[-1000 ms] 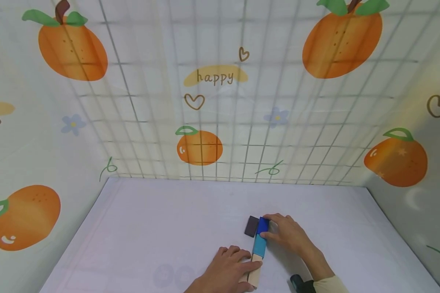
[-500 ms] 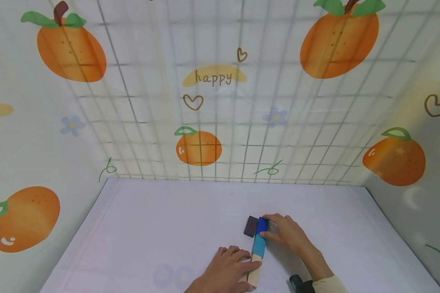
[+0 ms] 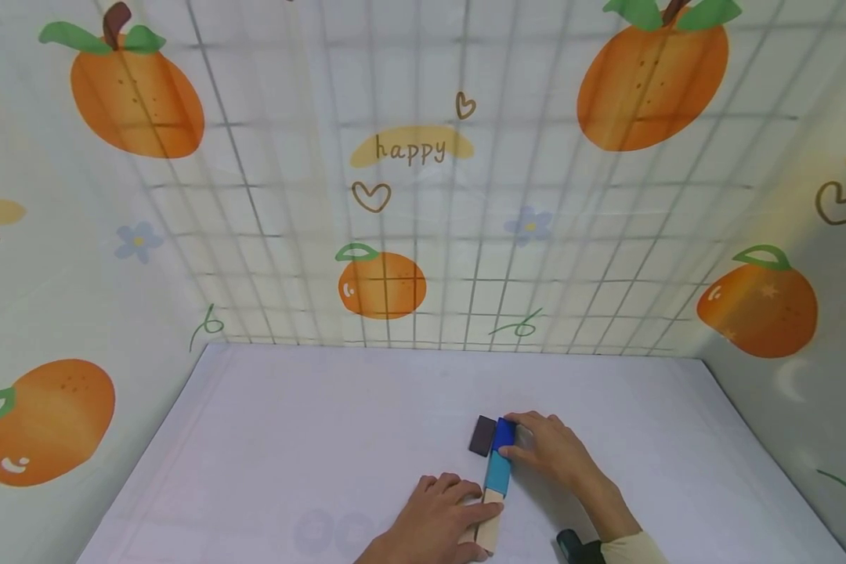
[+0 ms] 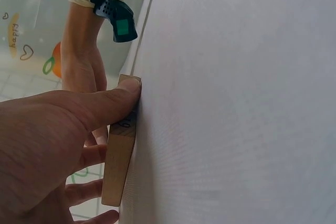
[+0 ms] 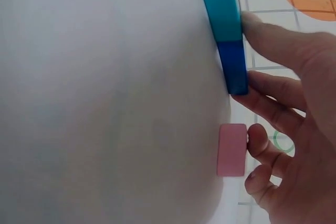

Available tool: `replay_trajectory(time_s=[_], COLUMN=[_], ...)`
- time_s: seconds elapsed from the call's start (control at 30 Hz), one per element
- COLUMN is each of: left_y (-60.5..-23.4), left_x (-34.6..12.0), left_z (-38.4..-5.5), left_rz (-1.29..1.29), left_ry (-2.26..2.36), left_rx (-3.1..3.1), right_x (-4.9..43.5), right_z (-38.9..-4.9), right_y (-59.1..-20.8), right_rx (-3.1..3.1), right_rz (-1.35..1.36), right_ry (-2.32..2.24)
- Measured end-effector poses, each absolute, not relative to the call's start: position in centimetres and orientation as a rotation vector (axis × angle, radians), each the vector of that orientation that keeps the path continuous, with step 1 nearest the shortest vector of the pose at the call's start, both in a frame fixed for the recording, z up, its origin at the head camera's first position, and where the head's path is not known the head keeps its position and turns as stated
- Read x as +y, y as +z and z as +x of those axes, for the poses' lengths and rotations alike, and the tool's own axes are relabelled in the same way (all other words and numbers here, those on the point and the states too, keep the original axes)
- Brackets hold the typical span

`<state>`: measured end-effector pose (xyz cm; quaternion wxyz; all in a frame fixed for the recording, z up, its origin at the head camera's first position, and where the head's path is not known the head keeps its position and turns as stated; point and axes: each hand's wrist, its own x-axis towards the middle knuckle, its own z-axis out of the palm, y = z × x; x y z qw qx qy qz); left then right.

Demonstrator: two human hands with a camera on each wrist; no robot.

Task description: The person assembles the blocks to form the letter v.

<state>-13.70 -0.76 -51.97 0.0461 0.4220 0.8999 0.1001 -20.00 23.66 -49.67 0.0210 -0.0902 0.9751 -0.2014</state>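
Observation:
A row of blocks lies on the white surface: a dark blue block (image 3: pixel 504 433) at the far end, a teal block (image 3: pixel 497 472) touching it, then pale wooden blocks (image 3: pixel 489 534). My right hand (image 3: pixel 557 454) pinches the blue block, thumb near its joint with the teal one. In the right wrist view a pink block (image 5: pixel 232 150) touches that hand's curled lower fingers. My left hand (image 3: pixel 437 517) grips the wooden blocks at the near end. Its thumb presses a wooden block (image 4: pixel 118 166) with dark printing, in the left wrist view. The hand partly covers those blocks.
A dark block (image 3: pixel 482 435) lies just left of the blue one. A dark wrist camera (image 3: pixel 571 544) sits on my right wrist. Patterned fabric walls (image 3: pixel 254 258) stand at the back and both sides of the white tabletop (image 3: pixel 289 439).

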Motion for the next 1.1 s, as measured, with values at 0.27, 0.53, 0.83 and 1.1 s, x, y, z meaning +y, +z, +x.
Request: replay_trajectory(time_s=[0.27, 0.53, 0.83, 1.1], left_y=[-52.11, -52.34, -52.09, -52.19], left_x=[-0.68, -0.66, -0.78, -0.77], left_z=[-13.83, -13.91, -13.85, -13.88], left_rz=[1.271, 1.280, 1.295, 1.282], left_ry=[0.302, 0.304, 0.320, 0.318], left_rx=[2.725, 2.732, 2.732, 2.722], right_x=[23.63, 23.76, 23.88, 23.86], right_z=[-20.04, -20.03, -20.06, -19.89], right_y=[-49.71, -49.80, -50.11, -49.97], right_rx=[3.021, 3.024, 3.044, 3.045], right_rz=[-0.277, -0.286, -0.297, -0.305], right_ry=[-0.614, -0.622, -0.621, -0.626])
